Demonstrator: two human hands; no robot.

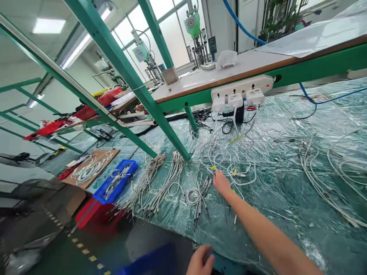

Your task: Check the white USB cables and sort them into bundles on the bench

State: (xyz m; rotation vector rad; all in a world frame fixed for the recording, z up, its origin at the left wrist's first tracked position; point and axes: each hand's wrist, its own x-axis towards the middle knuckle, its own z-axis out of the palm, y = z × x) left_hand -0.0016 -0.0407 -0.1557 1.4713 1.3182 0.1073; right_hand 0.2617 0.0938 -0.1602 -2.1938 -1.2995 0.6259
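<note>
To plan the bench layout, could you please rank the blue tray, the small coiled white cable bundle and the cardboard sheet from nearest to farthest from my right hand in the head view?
From your right hand:
1. Small coiled white cable bundle: just left of it.
2. Blue tray: farther left.
3. Cardboard sheet: farthest left, beyond the tray.

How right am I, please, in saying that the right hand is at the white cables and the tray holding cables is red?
Nearly: the tray is blue, not red, in the head view. The right hand is at the white cables.
</note>
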